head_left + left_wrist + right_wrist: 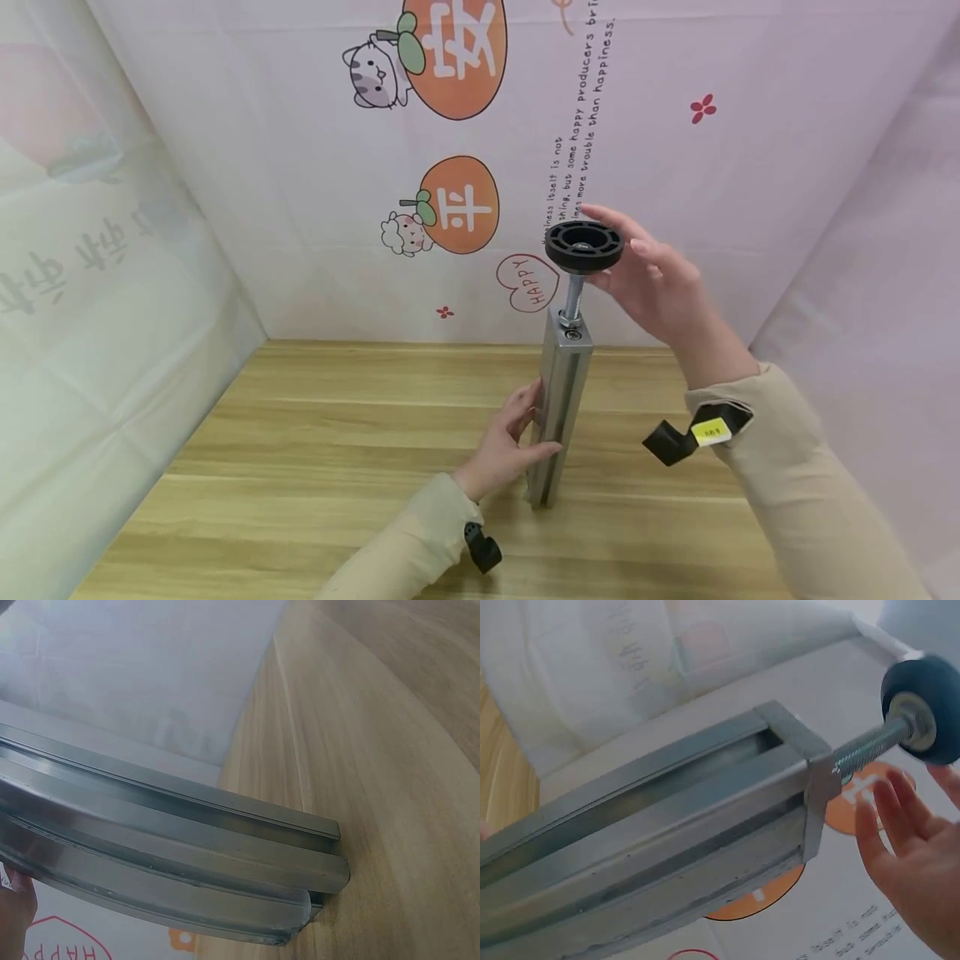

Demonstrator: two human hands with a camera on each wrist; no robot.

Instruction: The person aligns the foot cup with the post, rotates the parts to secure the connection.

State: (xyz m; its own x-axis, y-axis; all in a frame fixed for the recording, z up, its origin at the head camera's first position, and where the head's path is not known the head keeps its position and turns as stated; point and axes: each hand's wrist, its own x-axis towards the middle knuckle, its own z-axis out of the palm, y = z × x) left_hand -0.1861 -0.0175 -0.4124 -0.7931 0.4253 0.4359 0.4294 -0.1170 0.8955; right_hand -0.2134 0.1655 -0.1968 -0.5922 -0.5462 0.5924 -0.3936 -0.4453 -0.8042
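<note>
A slotted aluminium profile point(558, 408) stands upright on the wooden table, its lower end point(326, 874) meeting the tabletop in the left wrist view. My left hand point(501, 450) holds it about mid-height, thumb across the near face. From the end plate point(817, 787) on top rises a threaded rod point(870, 750) with a hex nut point(570, 320) at its base. A round black levelling foot point(583, 247) caps the rod. Beside that foot is my right hand point(656, 287), its fingers spread and loosely bent. Whether a fingertip touches the foot's rim I cannot tell.
The wood-grain table point(315, 467) runs back to a white printed cloth point(315, 275) hanging behind. More pale cloth point(862, 250) hangs at both sides. Each sleeve carries a black wrist camera; the right camera point(693, 433) bears a yellow label.
</note>
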